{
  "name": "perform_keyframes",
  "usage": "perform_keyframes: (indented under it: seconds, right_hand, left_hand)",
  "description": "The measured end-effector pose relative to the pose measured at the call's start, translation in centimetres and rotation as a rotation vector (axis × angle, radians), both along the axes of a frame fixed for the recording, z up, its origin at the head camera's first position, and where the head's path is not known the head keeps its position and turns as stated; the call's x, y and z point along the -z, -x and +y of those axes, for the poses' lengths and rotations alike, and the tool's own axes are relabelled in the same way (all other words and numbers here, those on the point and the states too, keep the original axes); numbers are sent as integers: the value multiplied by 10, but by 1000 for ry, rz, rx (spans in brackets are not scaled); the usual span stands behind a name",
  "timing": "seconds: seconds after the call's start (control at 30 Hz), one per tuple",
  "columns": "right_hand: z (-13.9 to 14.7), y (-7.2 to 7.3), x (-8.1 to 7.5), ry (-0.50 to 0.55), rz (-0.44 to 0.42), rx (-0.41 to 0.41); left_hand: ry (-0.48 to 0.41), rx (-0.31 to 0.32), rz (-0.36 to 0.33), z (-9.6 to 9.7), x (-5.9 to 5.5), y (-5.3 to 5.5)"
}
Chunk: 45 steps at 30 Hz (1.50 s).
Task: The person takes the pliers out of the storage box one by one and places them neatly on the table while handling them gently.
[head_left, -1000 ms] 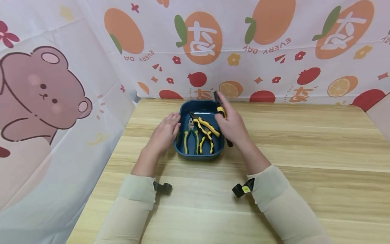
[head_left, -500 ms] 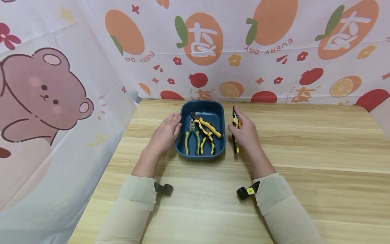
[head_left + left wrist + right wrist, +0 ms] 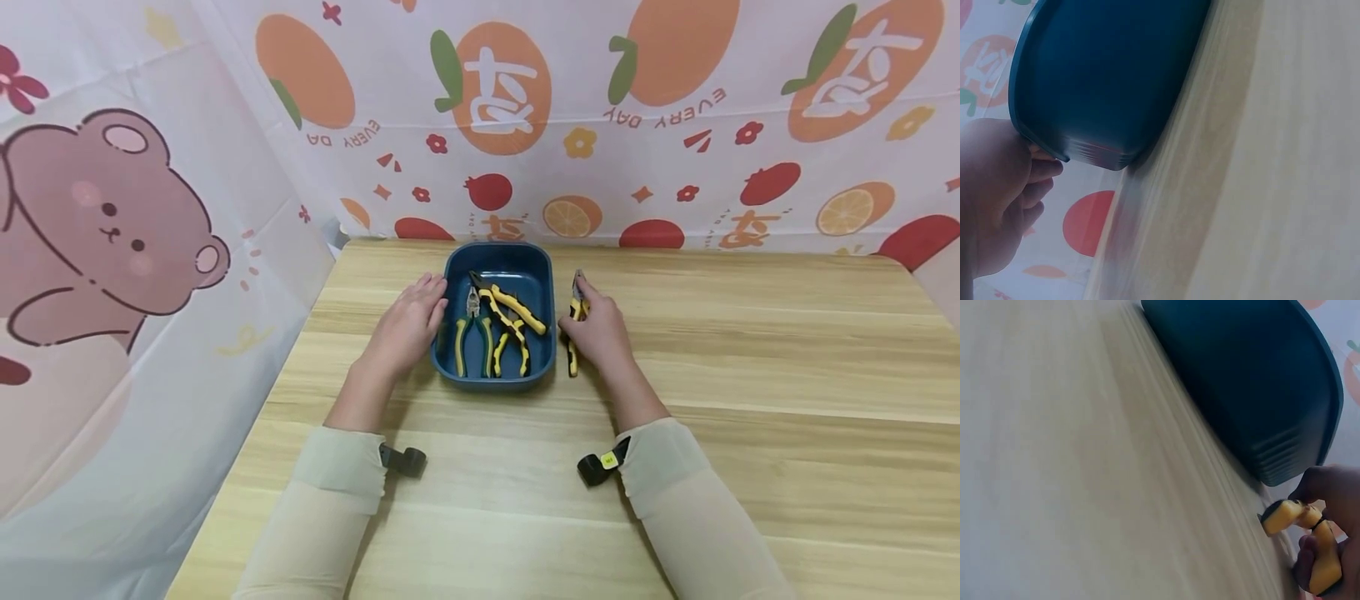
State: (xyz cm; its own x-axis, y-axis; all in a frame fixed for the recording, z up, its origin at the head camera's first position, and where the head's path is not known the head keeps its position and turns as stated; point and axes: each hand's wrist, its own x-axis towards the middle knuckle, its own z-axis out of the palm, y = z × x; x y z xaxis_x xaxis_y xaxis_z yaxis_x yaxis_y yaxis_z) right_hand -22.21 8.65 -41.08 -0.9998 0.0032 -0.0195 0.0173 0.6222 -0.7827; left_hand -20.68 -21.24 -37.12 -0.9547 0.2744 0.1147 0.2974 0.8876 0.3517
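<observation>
Your hands stand apart, either side of the blue box point(image 3: 495, 386): left hand point(image 3: 407, 325) laid against its outer wall, fingers extended; right hand point(image 3: 603, 329) gripping the black-and-yellow pliers point(image 3: 575, 308). Governing relation: those pliers lie outside the box, just beside its right wall, a narrow gap between. Their long axis runs away from you, nose to the far edge, roughly parallel with the box's long side. Your left hand is across the box from them. Contact with the wood-grain surface point(image 3: 750, 375) (handles sit low in the right wrist view) cannot be confirmed. Inside the box: green-handled pliers point(image 3: 472, 315) and yellow-handled pairs point(image 3: 519, 313). Printed cloth point(image 3: 675, 167) bounds the back.
</observation>
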Motion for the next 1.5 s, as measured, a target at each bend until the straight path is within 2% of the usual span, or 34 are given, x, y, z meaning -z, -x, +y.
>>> perform_keyframes:
  seconds: [0.23, 0.7, 1.5]
  right_hand:
    - [-7, 1, 2, -54, -1, 15]
    - [-14, 2, 7, -93, 11, 54]
    - [-10, -2, 12, -35, 4, 52]
  left_hand:
    - [-1, 1, -2, 1, -2, 2]
    - [2, -4, -13, -1, -2, 3]
    - [-8, -3, -18, -1, 3, 3]
